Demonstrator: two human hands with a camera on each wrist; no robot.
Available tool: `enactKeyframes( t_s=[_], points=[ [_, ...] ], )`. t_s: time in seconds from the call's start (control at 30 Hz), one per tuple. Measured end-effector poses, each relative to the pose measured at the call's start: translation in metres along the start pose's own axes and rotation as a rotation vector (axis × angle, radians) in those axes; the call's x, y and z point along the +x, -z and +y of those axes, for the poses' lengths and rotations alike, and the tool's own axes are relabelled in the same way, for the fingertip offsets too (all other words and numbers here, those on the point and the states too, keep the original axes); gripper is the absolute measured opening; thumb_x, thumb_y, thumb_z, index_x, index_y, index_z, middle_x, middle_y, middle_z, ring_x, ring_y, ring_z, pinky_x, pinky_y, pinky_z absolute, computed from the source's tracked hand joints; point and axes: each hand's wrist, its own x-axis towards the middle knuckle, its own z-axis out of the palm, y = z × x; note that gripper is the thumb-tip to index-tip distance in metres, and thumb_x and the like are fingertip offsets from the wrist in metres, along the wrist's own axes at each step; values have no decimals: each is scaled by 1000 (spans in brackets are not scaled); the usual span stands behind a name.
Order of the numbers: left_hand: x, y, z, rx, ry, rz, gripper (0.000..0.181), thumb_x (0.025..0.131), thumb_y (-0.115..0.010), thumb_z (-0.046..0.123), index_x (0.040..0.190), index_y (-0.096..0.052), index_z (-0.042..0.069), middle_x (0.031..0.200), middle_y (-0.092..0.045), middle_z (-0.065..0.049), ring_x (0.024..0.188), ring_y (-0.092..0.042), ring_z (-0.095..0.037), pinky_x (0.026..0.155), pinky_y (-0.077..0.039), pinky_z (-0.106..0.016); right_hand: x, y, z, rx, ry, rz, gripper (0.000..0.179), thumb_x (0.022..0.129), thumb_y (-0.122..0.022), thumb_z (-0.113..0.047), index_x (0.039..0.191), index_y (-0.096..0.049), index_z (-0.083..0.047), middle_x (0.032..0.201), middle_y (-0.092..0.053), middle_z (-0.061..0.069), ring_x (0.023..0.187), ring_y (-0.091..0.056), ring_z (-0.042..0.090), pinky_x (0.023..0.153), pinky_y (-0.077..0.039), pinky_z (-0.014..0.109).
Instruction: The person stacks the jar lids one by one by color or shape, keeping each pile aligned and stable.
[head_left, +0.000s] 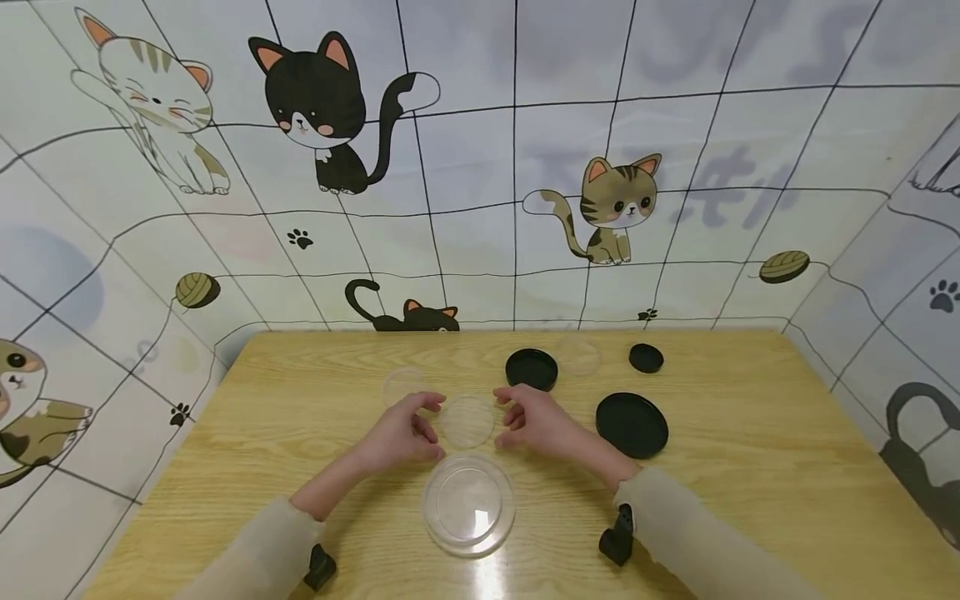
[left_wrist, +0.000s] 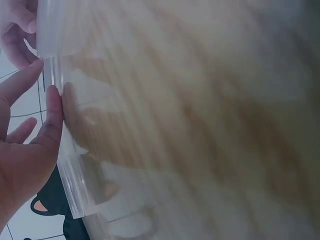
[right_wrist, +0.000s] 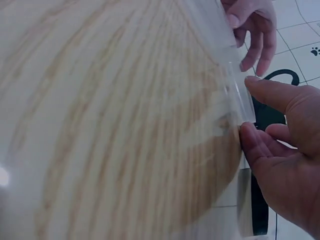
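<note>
A clear round plastic dish [head_left: 467, 422] lies on the table between my two hands. My left hand [head_left: 405, 431] is at its left side, thumb and fingers spread and loosely bent, gripping nothing. From the right, my right hand [head_left: 542, 423] faces it with thumb and fingers apart, also holding nothing. Whether fingertips touch the rim, I cannot tell. Nearer to me lies a larger clear round dish [head_left: 468, 506] showing a smaller circle inside. Behind the left fingers is another clear dish [head_left: 403, 384]. The right wrist view shows the clear dish's side wall [right_wrist: 242, 92] beside the right fingertips.
Behind the right hand are a black round lid-like piece [head_left: 531, 369] and a faint clear disc [head_left: 579, 357]. Farther right lie a small black round piece [head_left: 647, 358] and a large black one [head_left: 632, 426]. A cat-print backdrop [head_left: 480, 167] rises behind the wooden table [head_left: 750, 467].
</note>
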Motion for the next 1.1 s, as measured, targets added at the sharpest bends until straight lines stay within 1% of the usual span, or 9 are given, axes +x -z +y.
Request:
enactKeyframes(
  t_s=[0.07,0.13,0.27,0.4,0.6,0.77,0.9,1.1],
  points=[
    [0,-1,0,20,-4,-11,79,77,-86,-6,146,-46,-5,133,-52,-23,84,-64,-19,70,-55,-26,2,-3,1,-25,-9,-7,69,83,-85,-5,143,-52,6,128,-58,16,94,-62,18,82,-54,29],
    [2,-3,0,24,-1,-5,82,76,-86,-6,147,-45,-4,134,-52,-22,84,-63,-19,70,-55,-26,5,-5,3,-50,-2,-1,69,82,-86,-6,142,-54,5,126,-60,15,92,-61,16,81,-54,28],
    [5,-2,1,40,-23,-4,82,75,-87,-5,146,-45,-5,132,-54,-22,82,-63,-18,70,-55,-25,8,-7,5,-85,31,19,65,82,-86,-5,139,-56,7,122,-61,14,89,-61,15,78,-54,27],
    [7,-2,1,50,-33,-5,81,75,-87,-5,145,-46,-8,130,-55,-23,82,-63,-17,70,-54,-25,10,-8,8,-106,61,17,63,83,-86,-4,138,-57,8,117,-60,12,87,-60,14,75,-53,25],
    [11,-6,-2,29,-4,15,72,77,-83,-7,141,-48,-10,126,-56,-23,85,-64,-16,74,-55,-24,14,-10,8,-105,85,6,61,83,-85,-4,137,-57,9,108,-56,9,83,-57,13,73,-50,24],
    [12,-10,-3,21,0,43,69,76,-83,-9,137,-51,-13,123,-57,-24,84,-65,-16,74,-56,-24,15,-10,9,-117,91,2,61,84,-85,-5,136,-57,9,106,-56,8,81,-54,14,71,-48,24],
    [12,-10,-2,15,14,42,67,76,-83,-8,136,-53,-12,120,-59,-22,82,-65,-15,73,-55,-24,15,-11,10,-124,81,2,61,83,-85,-5,136,-58,9,105,-56,8,80,-52,14,70,-47,24],
    [14,-10,-3,19,43,31,65,78,-84,-5,136,-55,-10,115,-61,-16,81,-64,-14,72,-53,-23,15,-11,11,-96,58,-2,61,83,-87,-7,134,-59,7,104,-56,7,80,-53,15,70,-47,25]
  ],
)
